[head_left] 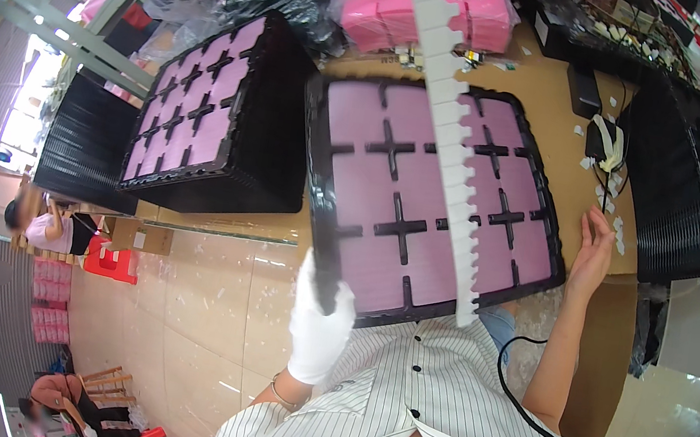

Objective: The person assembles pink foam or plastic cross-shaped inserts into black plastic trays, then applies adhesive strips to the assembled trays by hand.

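A black plastic tray with cross-shaped ridges and pink sheets showing between them lies tilted at the table's near edge, against my striped shirt. My left hand, in a white glove, grips its near left side; the thumb and fingers are partly hidden by the rim. To the right of the tray, my bare right hand rests over the table with its fingers stretched out and nothing seen in them. Beyond its fingertips lie a black cord and a pale tool-like piece. A white notched strip crosses in front of the tray, close to the camera.
Stacked black trays with pink sheets stand at left, more black stacks at right. Pink bundles in clear plastic lie at the back. White scraps dot the brown table. A black cable runs by my right arm. Two people sit far left.
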Demonstrator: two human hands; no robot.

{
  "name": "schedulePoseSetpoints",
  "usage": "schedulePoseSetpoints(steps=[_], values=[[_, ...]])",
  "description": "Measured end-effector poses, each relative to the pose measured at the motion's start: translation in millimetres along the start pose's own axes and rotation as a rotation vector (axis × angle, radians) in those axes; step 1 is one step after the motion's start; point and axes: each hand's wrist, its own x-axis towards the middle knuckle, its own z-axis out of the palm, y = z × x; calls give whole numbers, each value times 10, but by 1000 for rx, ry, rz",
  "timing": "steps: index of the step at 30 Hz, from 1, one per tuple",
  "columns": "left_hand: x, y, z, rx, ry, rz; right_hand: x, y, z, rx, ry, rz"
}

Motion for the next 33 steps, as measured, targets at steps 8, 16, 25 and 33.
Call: schedulePoseSetpoints(steps=[8,16,25,33], values=[[1296,15,-1404,-200,487,209,-4,-58,-101,198,70,92],[2685,-1164,-3182,-500,327,-33,-2,24,-33,111,12,66],[2547,395,-1446,381,96,400,-41,10,-34,-167,49,106],[2776,273,-1164,778,-176,446,-51,33,22,-215,-1,78]])
